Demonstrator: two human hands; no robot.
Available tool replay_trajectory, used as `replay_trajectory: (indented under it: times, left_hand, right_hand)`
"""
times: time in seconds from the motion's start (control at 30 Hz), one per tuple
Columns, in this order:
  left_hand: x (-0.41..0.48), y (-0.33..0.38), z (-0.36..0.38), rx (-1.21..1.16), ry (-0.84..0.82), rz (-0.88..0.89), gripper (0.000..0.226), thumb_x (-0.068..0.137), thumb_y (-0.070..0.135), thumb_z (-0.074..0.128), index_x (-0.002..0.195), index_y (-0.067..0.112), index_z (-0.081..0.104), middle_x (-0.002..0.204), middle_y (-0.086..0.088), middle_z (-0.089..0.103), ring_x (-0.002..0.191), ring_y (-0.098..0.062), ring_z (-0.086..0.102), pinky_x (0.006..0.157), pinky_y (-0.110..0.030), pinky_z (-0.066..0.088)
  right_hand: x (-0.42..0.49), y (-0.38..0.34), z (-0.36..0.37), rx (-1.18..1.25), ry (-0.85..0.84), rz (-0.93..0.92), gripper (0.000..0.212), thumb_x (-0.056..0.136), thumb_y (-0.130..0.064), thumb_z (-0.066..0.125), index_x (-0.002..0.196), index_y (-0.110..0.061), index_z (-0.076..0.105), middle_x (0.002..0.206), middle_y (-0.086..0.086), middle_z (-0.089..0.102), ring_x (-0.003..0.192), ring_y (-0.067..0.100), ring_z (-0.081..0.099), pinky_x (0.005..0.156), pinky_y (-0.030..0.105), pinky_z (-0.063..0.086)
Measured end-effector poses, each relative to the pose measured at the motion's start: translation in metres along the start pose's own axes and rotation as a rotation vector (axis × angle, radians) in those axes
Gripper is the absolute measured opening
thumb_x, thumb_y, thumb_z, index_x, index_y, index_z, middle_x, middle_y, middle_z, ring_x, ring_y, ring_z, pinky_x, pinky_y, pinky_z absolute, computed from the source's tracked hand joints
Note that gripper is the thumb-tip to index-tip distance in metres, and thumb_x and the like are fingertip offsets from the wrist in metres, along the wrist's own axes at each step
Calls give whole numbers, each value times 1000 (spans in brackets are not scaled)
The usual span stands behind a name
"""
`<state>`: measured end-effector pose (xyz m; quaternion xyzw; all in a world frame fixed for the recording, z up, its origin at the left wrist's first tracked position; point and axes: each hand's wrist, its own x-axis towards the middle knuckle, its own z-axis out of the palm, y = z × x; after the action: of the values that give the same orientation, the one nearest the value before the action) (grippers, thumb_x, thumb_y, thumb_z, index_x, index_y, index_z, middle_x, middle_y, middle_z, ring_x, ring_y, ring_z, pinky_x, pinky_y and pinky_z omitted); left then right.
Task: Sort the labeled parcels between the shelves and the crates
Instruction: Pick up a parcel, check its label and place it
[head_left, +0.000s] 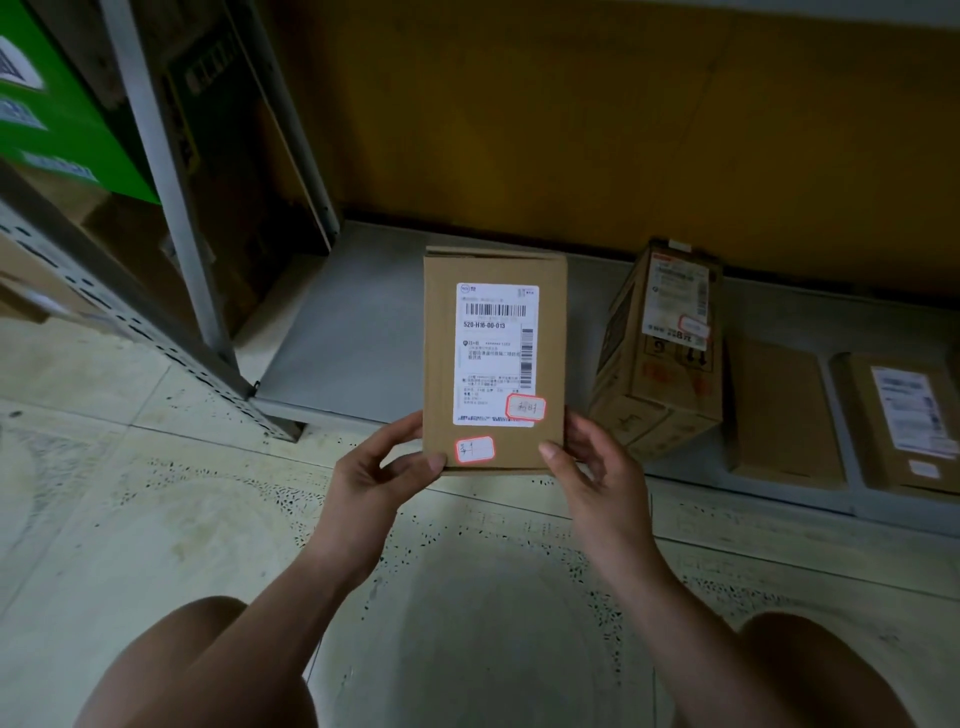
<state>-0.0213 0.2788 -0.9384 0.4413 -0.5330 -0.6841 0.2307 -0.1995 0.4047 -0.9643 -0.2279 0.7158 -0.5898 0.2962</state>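
Above the low shelf (337, 332), straight ahead of both hands, the parcel (493, 358) is held upright, long axis pointing away from the person, label facing up; left hand (379, 473) pinches the lower left corner; right hand (587, 462) pinches the lower right; both equally near; forearms converge symmetrically.

The left hand (378, 472) and right hand (593, 467) hold a flat brown cardboard parcel (440, 343) by its bottom corners. A taller brown cardboard box (660, 374) stands near the front edge of the low grey metal shelf (348, 327).
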Motion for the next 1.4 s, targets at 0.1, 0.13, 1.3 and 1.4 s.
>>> replay_trajectory:
  times: [0.1, 0.13, 1.3, 1.4]
  left_hand:
    - [-1, -6, -3, 4, 1, -24, 47, 87, -1, 70, 130, 18, 65, 122, -3, 73, 107, -24, 73, 107, -46, 49]
    - [0, -9, -4, 3, 1, -30, 46, 87, -1, 70, 130, 17, 65, 123, -5, 72, 108, -25, 72, 107, -47, 49]
    - [-178, 245, 174, 784, -854, -351, 47, 66, 45, 82, 111, 37, 68, 105, 20, 74, 97, -9, 71, 97, -49, 53]
    - [-194, 235, 220, 857, -926, -322, 41, 71, 42, 80, 109, 40, 67, 104, 22, 74, 96, -8, 71, 96, -49, 52]
  right_hand:
    - [-3, 3, -3, -13, -20, 22, 40, 91, -14, 71, 129, -24, 64, 116, -12, 73, 110, 4, 67, 100, 34, 52]
    - [-3, 5, -2, -15, -25, 28, 41, 90, -14, 71, 129, -25, 64, 116, -11, 73, 110, 4, 67, 99, 34, 52]
    - [-262, -227, -206, 138, 272, 819, 36, 84, -13, 78, 117, -16, 62, 88, 4, 74, 76, 18, 72, 71, 35, 57]
    - [-290, -221, -241, 299, 361, 833, 33, 85, -9, 76, 116, -11, 64, 88, 6, 75, 79, 19, 73, 76, 37, 58]
